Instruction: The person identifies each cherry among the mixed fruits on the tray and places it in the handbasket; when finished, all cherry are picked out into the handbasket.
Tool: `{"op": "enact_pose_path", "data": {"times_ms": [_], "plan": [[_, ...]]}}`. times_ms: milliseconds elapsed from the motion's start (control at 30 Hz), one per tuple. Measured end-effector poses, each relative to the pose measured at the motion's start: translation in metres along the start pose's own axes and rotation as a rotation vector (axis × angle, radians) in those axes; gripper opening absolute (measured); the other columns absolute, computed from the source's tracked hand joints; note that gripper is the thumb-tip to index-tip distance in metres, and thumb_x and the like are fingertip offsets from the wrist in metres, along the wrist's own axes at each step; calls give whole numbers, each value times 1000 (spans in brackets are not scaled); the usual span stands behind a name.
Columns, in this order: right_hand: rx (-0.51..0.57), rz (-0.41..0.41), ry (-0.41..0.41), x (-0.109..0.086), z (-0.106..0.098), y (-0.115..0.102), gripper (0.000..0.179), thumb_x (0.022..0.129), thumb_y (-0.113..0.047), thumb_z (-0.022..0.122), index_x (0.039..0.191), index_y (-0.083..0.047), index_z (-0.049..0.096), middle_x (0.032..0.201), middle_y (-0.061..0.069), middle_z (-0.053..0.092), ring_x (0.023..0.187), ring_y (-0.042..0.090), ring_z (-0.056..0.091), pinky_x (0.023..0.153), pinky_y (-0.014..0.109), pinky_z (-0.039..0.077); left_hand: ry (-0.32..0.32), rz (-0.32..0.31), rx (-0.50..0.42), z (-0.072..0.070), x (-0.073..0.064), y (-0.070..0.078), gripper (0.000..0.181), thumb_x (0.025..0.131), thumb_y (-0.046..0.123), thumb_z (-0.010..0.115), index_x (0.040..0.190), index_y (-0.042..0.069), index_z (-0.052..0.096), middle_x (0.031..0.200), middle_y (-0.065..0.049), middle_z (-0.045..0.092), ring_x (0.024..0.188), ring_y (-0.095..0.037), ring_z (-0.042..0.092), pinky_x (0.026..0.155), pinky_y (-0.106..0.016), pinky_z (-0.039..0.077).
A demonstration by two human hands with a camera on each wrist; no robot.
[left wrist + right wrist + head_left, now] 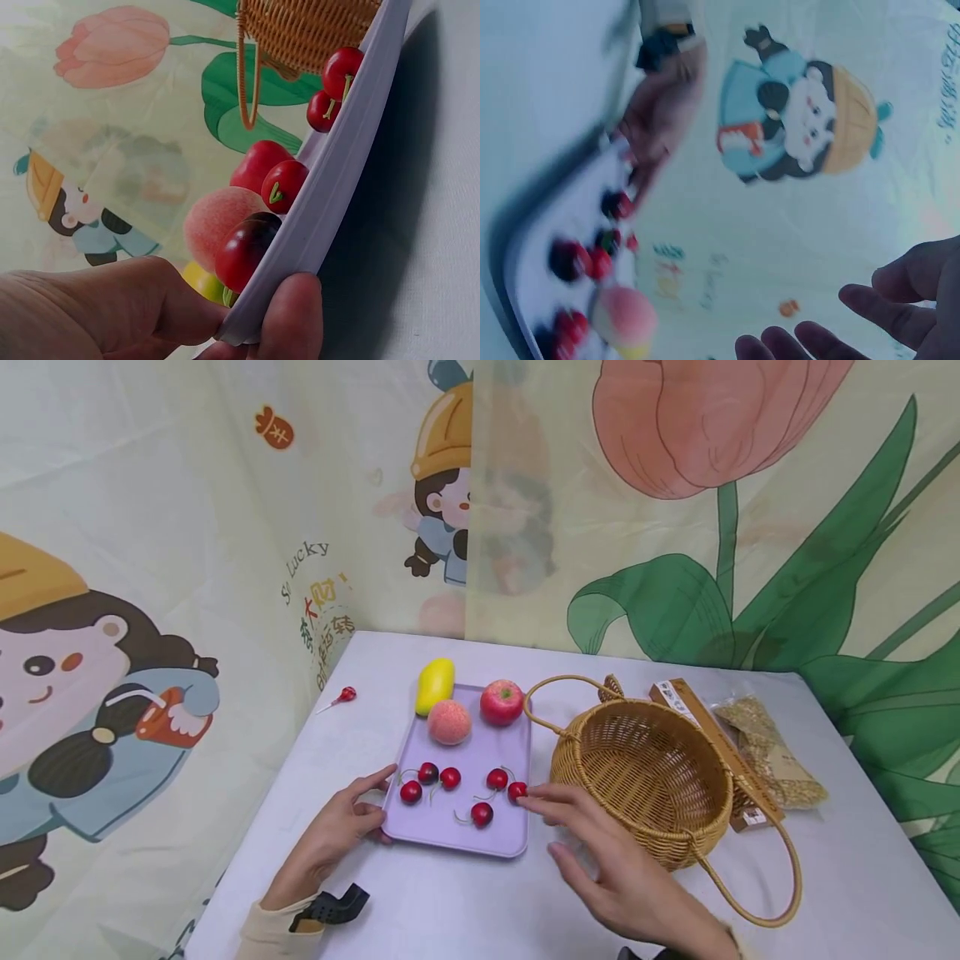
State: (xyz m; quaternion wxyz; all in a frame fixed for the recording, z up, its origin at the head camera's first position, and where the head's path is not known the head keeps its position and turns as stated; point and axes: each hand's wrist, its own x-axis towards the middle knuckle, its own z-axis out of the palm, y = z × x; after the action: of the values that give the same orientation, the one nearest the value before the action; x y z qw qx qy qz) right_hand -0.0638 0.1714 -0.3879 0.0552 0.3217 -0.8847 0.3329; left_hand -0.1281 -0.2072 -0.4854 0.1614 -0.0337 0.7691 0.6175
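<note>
My left hand (341,827) grips the near left corner of a lilac tray (450,839). In the left wrist view the fingers pinch its rim, and a shadow falls on the table below it. Several dark red cherries (482,814) with green stems lie on the tray in two loose groups. Behind them sit a peach (449,722), a red apple (502,702) and a yellow mango (435,687) at the far left corner. My right hand (607,860) holds nothing, its fingers spread and the fingertips beside the cherry at the tray's right edge.
Right of the tray stands a wicker basket (570,768) with its handles folded outward. Behind it lie a long brown box (693,702) and a clear bag of grain-like bits (780,760). A small red-headed item (346,694) rests at the far left. Printed curtains hang around the table.
</note>
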Motion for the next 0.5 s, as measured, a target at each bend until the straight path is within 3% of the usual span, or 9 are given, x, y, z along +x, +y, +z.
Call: {"op": "enact_pose_path", "data": {"times_ms": [167,400,500], "plan": [[36,56,-106,32,49,2,55,105,-18,64,154,-39,50,155,-12,50,141,12,56,112,41,55,-6,-11,-18,-3,0,0,75,94,-12,59,164,12,43,151,-23,41,78,-24,70,78,-30,60],[-14,86,-141,90,92,5,50,106,-22,64,155,-20,53,154,7,53,128,18,61,103,36,59,-18,-8,-26,-4,-1,-1,77,93,-13,56,164,11,42,151,-24,40,78,-24,70,77,-30,61],[-58,106,-186,108,102,7,53,104,-23,67,155,-19,53,154,9,54,131,21,60,108,39,57,-25,-4,-26,-3,0,-1,77,93,-13,56,164,10,42,151,-24,41,76,-23,71,76,-30,61]]}}
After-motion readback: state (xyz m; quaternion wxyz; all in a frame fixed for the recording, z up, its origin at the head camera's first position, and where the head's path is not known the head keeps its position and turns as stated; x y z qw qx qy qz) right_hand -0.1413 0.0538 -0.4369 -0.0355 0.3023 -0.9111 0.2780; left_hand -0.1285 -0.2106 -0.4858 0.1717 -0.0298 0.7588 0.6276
